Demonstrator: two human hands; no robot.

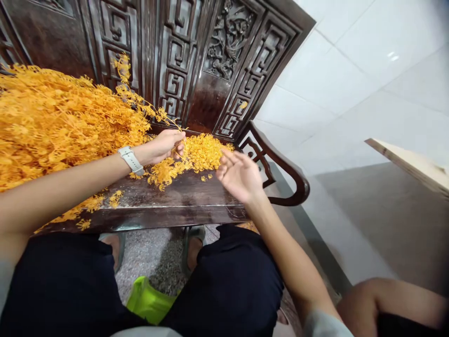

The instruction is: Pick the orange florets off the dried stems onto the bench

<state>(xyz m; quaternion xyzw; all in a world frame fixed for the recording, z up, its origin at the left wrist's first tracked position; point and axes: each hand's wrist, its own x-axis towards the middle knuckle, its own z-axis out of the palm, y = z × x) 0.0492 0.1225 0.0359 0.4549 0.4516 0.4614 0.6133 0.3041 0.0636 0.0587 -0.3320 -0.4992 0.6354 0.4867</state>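
Note:
My left hand [167, 146], with a pale watch on the wrist, pinches a thin strand of orange-yellow artificial flowers [149, 110]. The strand runs up and left to the large heap of the same flowers [70, 126] on the bench. My right hand [242, 174] is turned palm up with its fingers apart and slightly bent, close to the right edge of a smaller pile of loose orange pieces [205, 152]. Orange shows just behind its fingertips. Between the two hands lies that smaller pile, and more flowers [163, 173] sit below my left hand.
The dark carved wooden bench [196, 196] has a tall fretwork back [210, 100] and a curved armrest [298, 182] at right. A bright green plastic object [149, 302] is between my legs. Another person's bent limb [393, 299] shows lower right, below a wooden board edge [414, 161].

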